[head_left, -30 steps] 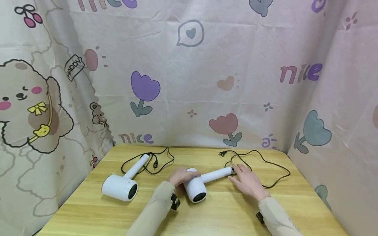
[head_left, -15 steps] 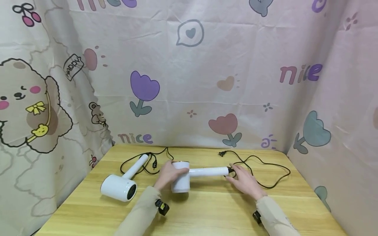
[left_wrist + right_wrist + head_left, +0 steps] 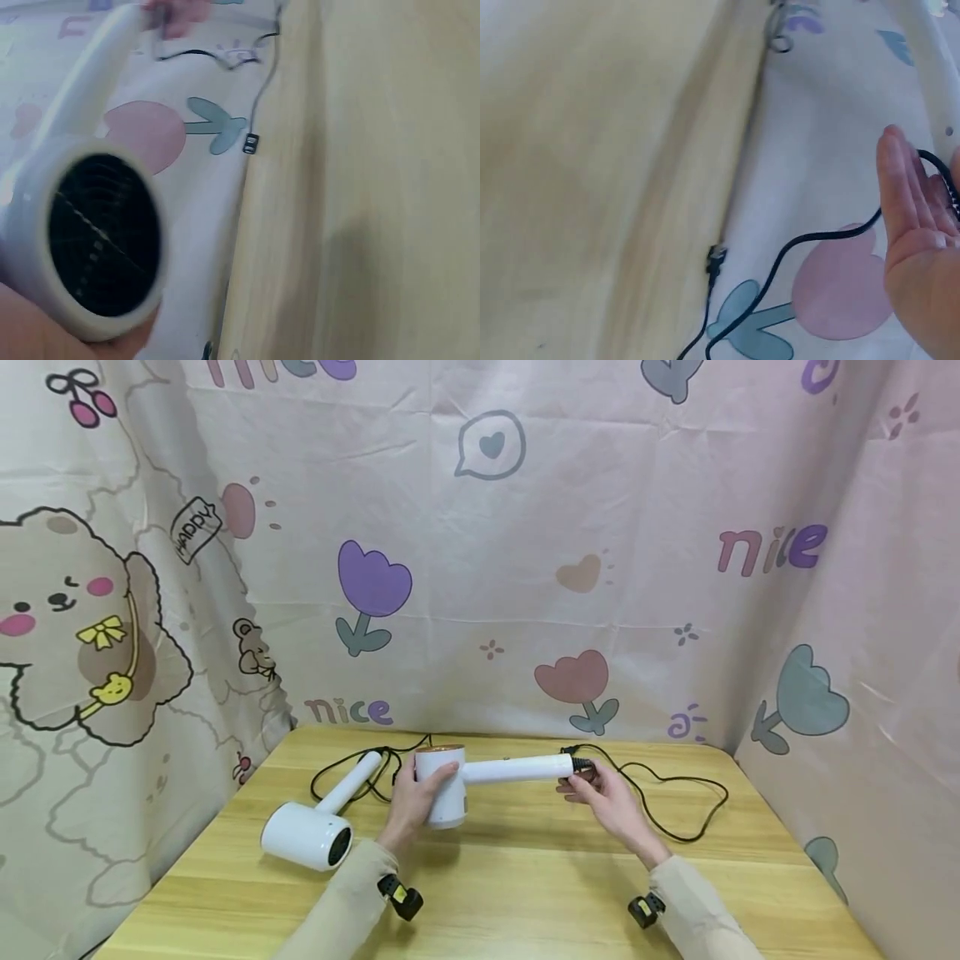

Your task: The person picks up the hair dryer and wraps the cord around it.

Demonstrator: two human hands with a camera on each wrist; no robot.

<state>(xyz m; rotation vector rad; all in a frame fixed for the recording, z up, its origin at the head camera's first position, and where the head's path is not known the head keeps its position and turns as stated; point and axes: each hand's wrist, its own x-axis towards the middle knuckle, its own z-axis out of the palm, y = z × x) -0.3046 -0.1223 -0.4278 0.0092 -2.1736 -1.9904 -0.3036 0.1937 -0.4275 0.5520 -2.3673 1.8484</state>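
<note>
My left hand grips the barrel of a white hair dryer with a copper-coloured rim, held above the table. The thumb lies across the barrel; most of the other fingers are hidden behind it. In the left wrist view, the dark round grille faces the camera. At the handle's end is my right hand, its thumb touching there. The right wrist view shows its fingers fairly straight, with the black cord passing behind them. A second white hair dryer lies on the table at the left.
The wooden table meets a printed curtain at its back and sides. The second dryer's cord lies looped at the back left. The held dryer's cord trails over the back right, its plug near the table edge.
The held hair dryer has risen off the table, turned and shifted left and back in my left hand. My right hand has followed the handle's end. The second dryer has stayed put.
</note>
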